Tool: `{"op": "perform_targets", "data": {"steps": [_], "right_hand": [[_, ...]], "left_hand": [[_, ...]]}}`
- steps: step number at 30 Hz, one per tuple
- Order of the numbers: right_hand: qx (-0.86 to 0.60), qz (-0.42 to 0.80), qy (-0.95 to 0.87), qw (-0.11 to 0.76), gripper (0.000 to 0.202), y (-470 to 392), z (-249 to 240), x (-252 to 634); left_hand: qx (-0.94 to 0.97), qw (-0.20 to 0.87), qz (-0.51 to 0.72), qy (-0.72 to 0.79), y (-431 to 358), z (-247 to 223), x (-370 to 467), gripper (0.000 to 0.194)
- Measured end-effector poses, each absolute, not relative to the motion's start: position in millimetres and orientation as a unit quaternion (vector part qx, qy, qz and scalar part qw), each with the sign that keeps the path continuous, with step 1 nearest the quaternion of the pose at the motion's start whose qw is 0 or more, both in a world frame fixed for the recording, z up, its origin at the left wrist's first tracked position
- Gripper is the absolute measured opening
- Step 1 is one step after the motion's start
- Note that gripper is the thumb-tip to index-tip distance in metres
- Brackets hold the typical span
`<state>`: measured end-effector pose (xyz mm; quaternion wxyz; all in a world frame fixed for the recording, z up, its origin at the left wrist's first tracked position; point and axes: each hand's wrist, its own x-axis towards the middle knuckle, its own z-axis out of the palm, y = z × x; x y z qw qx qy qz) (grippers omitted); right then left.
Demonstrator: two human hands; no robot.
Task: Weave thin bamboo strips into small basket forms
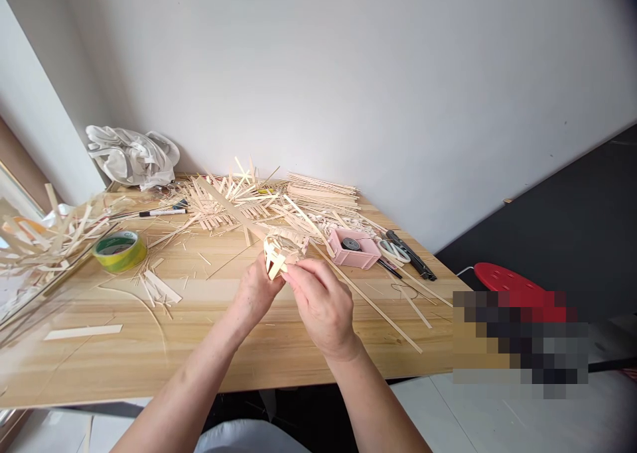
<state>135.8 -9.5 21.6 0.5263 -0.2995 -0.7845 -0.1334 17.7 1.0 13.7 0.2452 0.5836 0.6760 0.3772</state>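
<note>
Both my hands meet over the middle of the wooden table. My left hand [257, 290] is closed round the lower left side of a small woven piece [277, 253] made of pale flat strips. My right hand [326, 302] pinches a strip end at the right side of that piece, thumb and fingers pressed together. One long, wider strip [226, 204] sticks out from the piece toward the upper left. The palm side of my left hand and part of the piece are hidden behind my fingers.
Loose strips [219, 204] lie heaped behind my hands. Green-yellow tape [119, 260] sits left, near more strips [64, 241]. Right are a pink basket [355, 257], white-handled scissors [395, 251] and a black cutter [413, 257]. A white cloth bag [132, 156] stands back left; a red stool [507, 279] stands right.
</note>
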Motion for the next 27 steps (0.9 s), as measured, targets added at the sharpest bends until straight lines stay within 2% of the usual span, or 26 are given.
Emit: {"op": "perform_targets", "data": {"steps": [6, 15, 23, 27], "right_hand": [[-0.307, -0.135, -0.787, 0.518, 0.02, -8.8, 17.4, 136.4], [-0.299, -0.157, -0.758, 0.559, 0.02, -7.5, 16.2, 139.2], [-0.28, -0.17, -0.778, 0.537, 0.023, -7.4, 19.8, 139.8], [-0.264, -0.186, -0.78, 0.536, 0.026, -6.5, 20.1, 139.4]], "left_hand": [[0.574, 0.254, 0.396, 0.67, 1.2, 17.2, 16.6, 0.021], [0.573, 0.292, 0.447, 0.622, 4.1, 16.3, 15.4, 0.025], [0.583, 0.274, 0.41, 0.646, 3.5, 14.6, 15.5, 0.019], [0.576, 0.261, 0.394, 0.667, 2.4, 17.3, 16.8, 0.023]]}}
